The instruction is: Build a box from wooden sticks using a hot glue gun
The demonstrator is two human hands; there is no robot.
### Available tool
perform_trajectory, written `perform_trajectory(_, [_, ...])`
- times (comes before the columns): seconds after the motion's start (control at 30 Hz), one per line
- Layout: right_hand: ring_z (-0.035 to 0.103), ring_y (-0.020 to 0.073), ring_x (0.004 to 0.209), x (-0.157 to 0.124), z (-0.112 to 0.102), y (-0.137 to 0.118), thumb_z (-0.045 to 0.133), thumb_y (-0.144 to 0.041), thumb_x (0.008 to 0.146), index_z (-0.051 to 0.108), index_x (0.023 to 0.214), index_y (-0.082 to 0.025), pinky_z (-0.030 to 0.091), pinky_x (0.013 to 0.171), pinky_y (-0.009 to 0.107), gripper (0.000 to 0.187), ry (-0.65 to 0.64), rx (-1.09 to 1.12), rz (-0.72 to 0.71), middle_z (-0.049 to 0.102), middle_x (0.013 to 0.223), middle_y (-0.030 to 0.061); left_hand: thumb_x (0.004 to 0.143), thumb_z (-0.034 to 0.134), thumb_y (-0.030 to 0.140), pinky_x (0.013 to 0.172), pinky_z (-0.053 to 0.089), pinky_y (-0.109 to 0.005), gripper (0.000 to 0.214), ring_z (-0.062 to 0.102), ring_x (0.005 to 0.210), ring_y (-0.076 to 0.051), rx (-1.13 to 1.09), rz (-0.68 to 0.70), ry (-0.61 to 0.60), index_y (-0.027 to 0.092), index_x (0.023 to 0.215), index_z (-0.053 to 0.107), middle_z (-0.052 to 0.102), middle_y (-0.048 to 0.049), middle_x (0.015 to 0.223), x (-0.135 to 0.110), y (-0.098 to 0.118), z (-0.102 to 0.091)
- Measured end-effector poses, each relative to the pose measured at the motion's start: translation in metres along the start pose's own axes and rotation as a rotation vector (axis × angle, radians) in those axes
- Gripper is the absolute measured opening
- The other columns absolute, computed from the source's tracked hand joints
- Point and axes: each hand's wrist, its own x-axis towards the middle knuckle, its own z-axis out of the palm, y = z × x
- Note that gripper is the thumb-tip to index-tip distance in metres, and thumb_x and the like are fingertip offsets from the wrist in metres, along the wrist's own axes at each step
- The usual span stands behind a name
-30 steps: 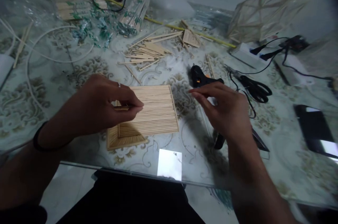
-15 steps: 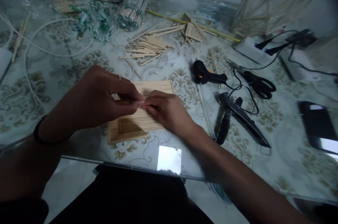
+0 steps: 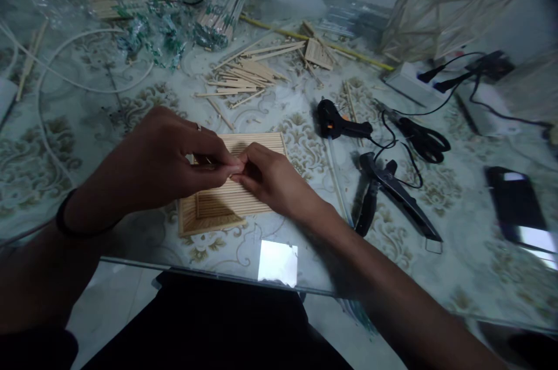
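Observation:
A square panel of glued wooden sticks [image 3: 244, 198] lies flat on the patterned glass table [image 3: 305, 248] in front of me. Above it my left hand [image 3: 161, 164] pinches a short thin wooden stick [image 3: 204, 165] between thumb and fingers. My right hand [image 3: 274, 181] meets the left hand's fingertips and grips the same stick at its right end. Both hands hover over the panel's left half and hide part of it.
A black glue gun [image 3: 337, 123], pliers [image 3: 383, 187] and scissors [image 3: 421, 137] lie to the right, with cords and a power strip [image 3: 410, 82] behind. Loose sticks [image 3: 244, 79] and packets [image 3: 218, 15] sit farther back. A stick-frame dome [image 3: 453, 4] stands back right, a phone [image 3: 517, 207] at right.
My right hand has come left from beside the glue gun to meet my left hand and has taken the stick's end. The left hand has stayed over the panel.

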Motion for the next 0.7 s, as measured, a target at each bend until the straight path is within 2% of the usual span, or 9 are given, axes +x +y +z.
perform_trajectory(0.13, [0.063, 0.0206, 0.086, 0.003, -0.008, 0.001, 0.06, -0.015, 0.097, 0.059, 0.09, -0.023, 0.049, 0.08, 0.032, 0.011, -0.032, 0.043, 0.002, 0.068, 0.097, 0.0053, 0.095, 0.074, 0.031, 0.058, 0.042, -0.022, 0.018, 0.067, 0.053, -0.008, -0.026, -0.022, -0.002, 0.027, 0.082, 0.085, 0.078, 0.0067, 0.066, 0.001, 0.001, 0.0])
perform_trajectory(0.3, [0.061, 0.0207, 0.085, 0.006, -0.017, -0.004, 0.059, -0.015, 0.096, 0.058, 0.088, -0.024, 0.049, 0.083, 0.034, 0.011, -0.056, 0.108, 0.029, 0.066, 0.092, 0.0037, 0.097, 0.073, 0.036, 0.06, 0.047, -0.024, 0.02, 0.073, 0.058, -0.012, -0.051, -0.03, -0.02, 0.03, 0.082, 0.086, 0.082, 0.0052, 0.071, 0.002, -0.001, 0.001])
perform_trajectory(0.37, [0.059, 0.0206, 0.083, 0.005, -0.019, -0.006, 0.057, -0.017, 0.098, 0.054, 0.091, -0.025, 0.048, 0.082, 0.035, 0.011, -0.03, 0.146, 0.066, 0.062, 0.088, 0.0017, 0.098, 0.073, 0.037, 0.059, 0.047, -0.024, 0.022, 0.073, 0.058, -0.012, -0.046, -0.008, -0.017, 0.029, 0.082, 0.086, 0.083, 0.0041, 0.073, 0.002, -0.002, 0.001])
perform_trajectory(0.43, [0.056, 0.0202, 0.079, 0.004, -0.02, -0.006, 0.051, -0.023, 0.105, 0.049, 0.094, -0.026, 0.048, 0.08, 0.036, 0.012, 0.025, 0.199, 0.126, 0.058, 0.084, -0.0004, 0.099, 0.074, 0.037, 0.059, 0.048, -0.024, 0.022, 0.074, 0.057, -0.012, -0.028, 0.004, -0.008, 0.027, 0.083, 0.085, 0.084, 0.004, 0.075, 0.0, -0.003, 0.001])
perform_trajectory(0.57, [0.051, 0.0179, 0.068, 0.003, -0.025, -0.001, 0.037, -0.042, 0.115, 0.04, 0.09, -0.029, 0.052, 0.069, 0.034, 0.029, 0.115, 0.379, 0.221, 0.048, 0.077, -0.0038, 0.098, 0.075, 0.03, 0.06, 0.049, -0.023, 0.013, 0.075, 0.06, -0.011, -0.018, 0.007, -0.008, 0.027, 0.092, 0.086, 0.087, 0.0052, 0.082, -0.006, -0.005, 0.002])
perform_trajectory(0.63, [0.046, 0.016, 0.061, 0.002, -0.035, 0.002, 0.039, -0.05, 0.114, 0.037, 0.085, -0.03, 0.052, 0.063, 0.033, 0.036, 0.137, 0.467, 0.237, 0.04, 0.072, -0.0061, 0.099, 0.075, 0.027, 0.062, 0.051, -0.022, 0.011, 0.077, 0.064, -0.011, -0.043, -0.004, -0.009, 0.028, 0.096, 0.086, 0.087, 0.0057, 0.087, -0.008, -0.006, 0.003])
perform_trajectory(0.7, [0.046, 0.015, 0.06, -0.002, -0.05, 0.003, 0.048, -0.056, 0.112, 0.041, 0.082, -0.029, 0.052, 0.063, 0.032, 0.041, 0.148, 0.517, 0.251, 0.041, 0.069, -0.0066, 0.098, 0.076, 0.025, 0.064, 0.054, -0.022, 0.01, 0.079, 0.067, -0.011, -0.056, -0.005, -0.012, 0.028, 0.096, 0.085, 0.088, 0.0054, 0.091, -0.01, -0.007, 0.003])
